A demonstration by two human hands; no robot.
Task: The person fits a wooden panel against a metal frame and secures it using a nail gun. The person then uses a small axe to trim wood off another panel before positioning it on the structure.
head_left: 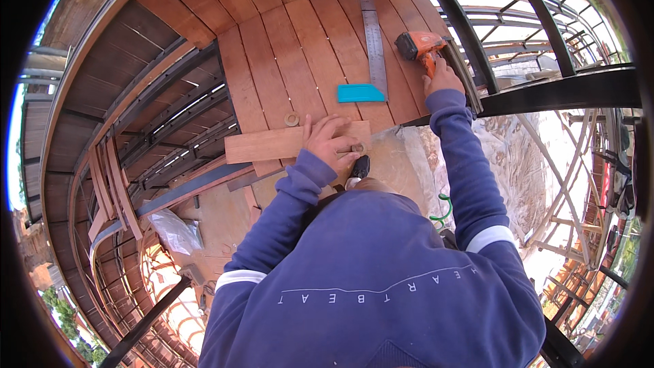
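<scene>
My left hand (330, 140) lies on a short wooden board (266, 144), fingers spread across its top. Beside its fingertips is a small round tan piece (357, 148), partly covered. My right hand (444, 80) is wrapped around the handle of an orange power tool (424, 44) with a black front end. The tool rests on or just over the reddish planks (300, 41); I cannot tell which. Between the hands and farther off lies a try square with a turquoise stock (360, 93) and a steel ruled blade (373, 48). A tan ring (291, 119) sits beyond the board.
Black metal beams (558, 92) run along the right, with open framework and pale sheeting (504, 163) below. At left, dark metal joists (177, 123) have gaps between them. A clear plastic bag (176, 230) lies lower left. A green coiled hose (443, 212) shows by my right side.
</scene>
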